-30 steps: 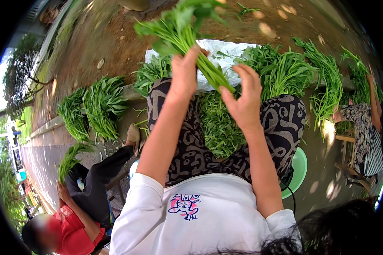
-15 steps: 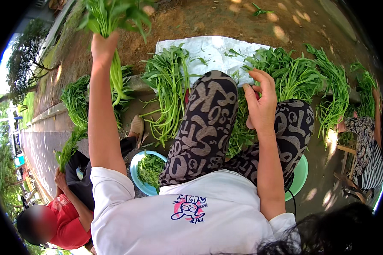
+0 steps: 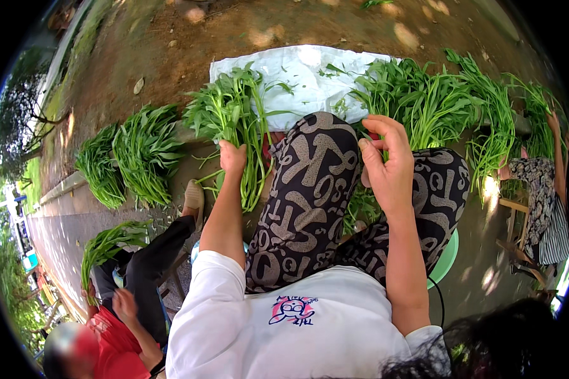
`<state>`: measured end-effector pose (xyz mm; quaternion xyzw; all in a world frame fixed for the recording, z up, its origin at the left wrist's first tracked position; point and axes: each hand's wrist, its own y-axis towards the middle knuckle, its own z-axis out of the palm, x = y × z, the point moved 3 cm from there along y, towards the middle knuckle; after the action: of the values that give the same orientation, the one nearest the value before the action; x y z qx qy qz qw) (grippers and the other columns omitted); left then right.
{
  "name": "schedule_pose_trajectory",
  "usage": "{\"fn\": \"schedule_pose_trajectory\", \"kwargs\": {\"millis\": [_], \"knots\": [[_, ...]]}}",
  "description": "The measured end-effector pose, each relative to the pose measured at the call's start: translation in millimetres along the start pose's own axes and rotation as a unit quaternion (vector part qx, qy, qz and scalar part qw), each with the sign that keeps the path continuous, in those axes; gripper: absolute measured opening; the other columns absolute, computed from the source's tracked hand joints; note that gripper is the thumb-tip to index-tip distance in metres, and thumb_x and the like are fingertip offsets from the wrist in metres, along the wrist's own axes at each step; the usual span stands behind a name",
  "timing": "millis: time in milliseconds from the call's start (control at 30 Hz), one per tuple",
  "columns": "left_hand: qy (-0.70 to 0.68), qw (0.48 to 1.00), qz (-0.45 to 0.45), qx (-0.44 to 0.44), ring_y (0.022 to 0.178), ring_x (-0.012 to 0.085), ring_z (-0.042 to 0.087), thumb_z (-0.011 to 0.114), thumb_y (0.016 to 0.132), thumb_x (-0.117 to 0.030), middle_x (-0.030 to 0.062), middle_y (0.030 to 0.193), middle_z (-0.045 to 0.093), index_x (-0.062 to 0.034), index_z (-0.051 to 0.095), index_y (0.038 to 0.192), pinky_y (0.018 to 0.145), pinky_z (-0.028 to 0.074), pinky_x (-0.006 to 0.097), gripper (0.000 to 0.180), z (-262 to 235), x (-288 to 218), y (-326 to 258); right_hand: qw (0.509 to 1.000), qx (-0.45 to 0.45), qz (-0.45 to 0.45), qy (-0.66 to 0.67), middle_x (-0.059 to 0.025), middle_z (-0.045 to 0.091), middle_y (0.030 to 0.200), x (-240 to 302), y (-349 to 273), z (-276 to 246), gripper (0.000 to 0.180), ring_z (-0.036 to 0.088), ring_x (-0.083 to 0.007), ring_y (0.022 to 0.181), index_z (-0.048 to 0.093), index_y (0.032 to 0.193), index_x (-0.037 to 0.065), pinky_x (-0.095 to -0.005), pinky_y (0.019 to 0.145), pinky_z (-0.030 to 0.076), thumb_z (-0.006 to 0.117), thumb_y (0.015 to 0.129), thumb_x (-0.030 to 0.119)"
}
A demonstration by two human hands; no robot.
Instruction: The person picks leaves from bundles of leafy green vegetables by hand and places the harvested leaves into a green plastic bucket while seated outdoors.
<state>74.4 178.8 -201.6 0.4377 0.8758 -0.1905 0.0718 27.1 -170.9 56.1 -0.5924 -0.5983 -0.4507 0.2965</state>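
Observation:
My left hand (image 3: 232,157) is closed around the stems of a bundle of long green leafy stalks (image 3: 236,120), held low beside my left knee with the leaves pointing away over the ground. My right hand (image 3: 387,161) hovers over my right knee with its fingers curled and slightly apart, right by the green stalks (image 3: 423,104) heaped in front of me. Whether it grips a stem is unclear. My legs in black-and-cream patterned trousers (image 3: 310,196) sit between the two hands.
A white sack (image 3: 297,72) lies spread on the dirt ahead. More bunches of greens (image 3: 129,158) lie along a kerb on the left. A person in red (image 3: 117,328) sits lower left holding greens; another person (image 3: 544,189) sits at the right. A green stool rim (image 3: 450,259) shows under me.
My left hand brought the bundle down from high at the far left to beside my left knee. My right hand stayed over the right knee.

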Motion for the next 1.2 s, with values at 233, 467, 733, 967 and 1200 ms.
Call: {"fn": "schedule_pose_trajectory", "kwargs": {"millis": [233,467,733,967,1200], "knots": [[0.027,0.999,-0.036,-0.018,0.116,0.0347,0.05,0.077,0.069,-0.038,0.0201,0.121,0.052,-0.0003,0.041,0.114,0.092,0.04,0.054,0.069,1,-4,5,1.0,0.014,0.018,0.014,-0.0107,0.057,0.115,5,2,8,0.026,0.057,-0.0238,0.099,0.059,0.108,0.003,-0.0319,0.077,0.049,0.063,0.083,0.002],[0.053,0.995,-0.069,-0.046,0.118,0.0347,0.044,0.083,0.057,-0.048,0.0155,0.125,0.043,-0.0019,0.037,0.126,0.09,0.041,0.054,0.095,-4,-5,-2,0.999,-0.002,-0.045,-0.026,-0.0121,0.059,0.108,11,2,10,0.028,0.059,-0.0284,0.096,0.06,0.105,0.004,-0.0331,0.077,0.048,0.065,0.077,0.0],[-0.076,0.988,0.062,-0.119,0.114,0.0424,0.045,0.081,0.068,-0.04,0.026,0.128,0.038,0.0007,0.029,0.138,0.093,0.041,0.051,0.097,-33,-7,-17,0.994,-0.005,-0.098,0.052,-0.014,0.058,0.102,17,-2,21,0.026,0.058,-0.0335,0.095,0.058,0.102,0.002,-0.0382,0.082,0.049,0.064,0.077,-0.001],[-0.374,0.888,0.255,0.085,0.113,0.0253,0.049,0.067,0.087,-0.026,0.0172,0.128,0.047,0.002,0.046,0.131,0.098,0.038,0.035,0.057,-143,-149,-98,0.993,-0.016,-0.119,0.012,-0.01,0.057,0.096,19,-7,42,0.021,0.055,-0.0304,0.094,0.056,0.095,0.006,-0.0412,0.081,0.044,0.064,0.076,0.004],[-0.452,0.817,0.31,0.181,0.106,0.0142,0.055,0.056,0.094,-0.018,0.0067,0.116,0.058,-0.0005,0.053,0.126,0.087,0.044,0.026,0.037,-166,-238,-155,0.992,-0.044,-0.111,0.039,-0.0134,0.053,0.087,29,-1,67,0.016,0.052,-0.0317,0.085,0.052,0.083,0.001,-0.0414,0.072,0.044,0.063,0.071,0.002]]}}
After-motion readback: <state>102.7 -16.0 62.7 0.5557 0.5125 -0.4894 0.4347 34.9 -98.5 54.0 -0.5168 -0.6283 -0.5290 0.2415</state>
